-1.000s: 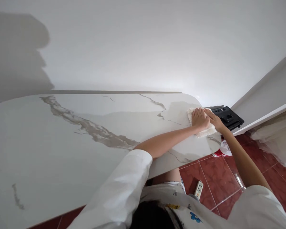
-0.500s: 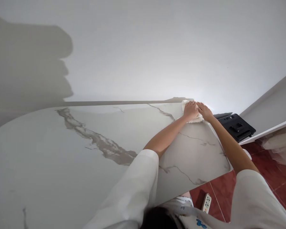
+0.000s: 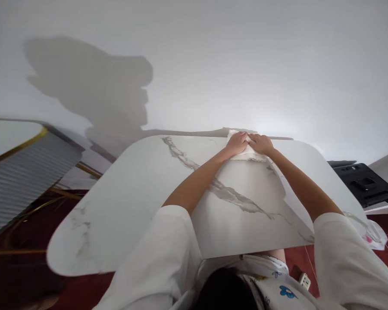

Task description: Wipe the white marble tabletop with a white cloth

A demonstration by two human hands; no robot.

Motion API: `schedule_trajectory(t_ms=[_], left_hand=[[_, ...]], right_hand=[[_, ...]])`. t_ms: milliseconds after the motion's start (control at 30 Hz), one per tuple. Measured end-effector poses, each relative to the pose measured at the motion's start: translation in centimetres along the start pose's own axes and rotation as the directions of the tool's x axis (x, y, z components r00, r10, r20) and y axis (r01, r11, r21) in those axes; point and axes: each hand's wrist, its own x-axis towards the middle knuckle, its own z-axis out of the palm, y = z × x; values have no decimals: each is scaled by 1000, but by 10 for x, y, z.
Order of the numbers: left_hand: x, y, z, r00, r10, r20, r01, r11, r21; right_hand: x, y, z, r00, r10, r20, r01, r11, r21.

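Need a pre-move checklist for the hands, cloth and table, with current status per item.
1. Left hand on the cloth: ok, on the cloth's left part.
2. Right hand on the cloth: ok, on its right part, beside the left hand.
3. Cloth on the tabletop: ok, at the far edge, wall side.
4. Cloth apart from the wall: cannot tell, the gap is not clear in this view.
5. Cloth gripped by the fingers, not just under them: cannot tell.
6. Power strip off the tabletop: ok, on the red floor at the near side.
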Motion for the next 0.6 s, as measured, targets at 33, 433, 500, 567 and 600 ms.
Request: schedule_trajectory(t_ms=[33, 433, 500, 567, 600], left_hand=[[-12, -17, -9, 1000, -13, 0, 13, 1000, 10], [-188, -198, -114, 955, -293, -54, 297, 951, 88], [-221, -217, -126, 943, -324, -73, 330, 939, 101], [-254, -230, -136, 941, -326, -94, 336, 934, 124], [-271, -232, -139, 943, -318, -101, 330, 934, 137]], right_hand=[[9, -20, 6, 999, -52, -11, 52, 999, 3], [91, -270, 65, 942, -331, -47, 334, 939, 77], [91, -306, 70, 928, -368, -64, 372, 923, 97], [84, -336, 74, 910, -405, -84, 413, 904, 108], [78, -349, 75, 899, -427, -98, 436, 893, 110]])
